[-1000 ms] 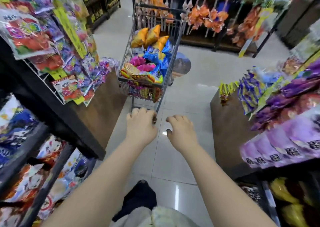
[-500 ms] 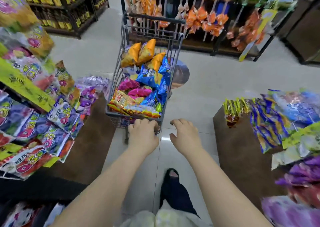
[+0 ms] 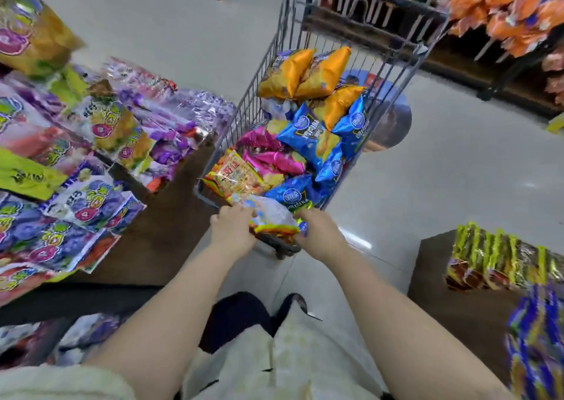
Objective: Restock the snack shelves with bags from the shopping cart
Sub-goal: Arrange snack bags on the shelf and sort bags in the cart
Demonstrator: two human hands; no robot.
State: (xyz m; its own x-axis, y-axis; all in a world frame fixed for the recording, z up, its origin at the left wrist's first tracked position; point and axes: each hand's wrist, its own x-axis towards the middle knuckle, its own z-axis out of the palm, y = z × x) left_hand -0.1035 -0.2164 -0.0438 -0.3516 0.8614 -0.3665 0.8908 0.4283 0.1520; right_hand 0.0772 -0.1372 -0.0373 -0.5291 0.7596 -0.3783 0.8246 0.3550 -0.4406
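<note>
My left grip [image 3: 233,228] and right grip [image 3: 320,231] both curl round one pale, orange-edged snack bag [image 3: 271,216], each closed on an end of it. The bag sits at the near rim of the shopping cart [image 3: 244,106], against the blue bags [image 3: 308,134] heaped behind it. The snack shelves [image 3: 100,131] crowd in on my left, just beside the cart's wire side. Bare floor [image 3: 457,170] opens to the right, ahead of a low display [image 3: 500,259].
</note>
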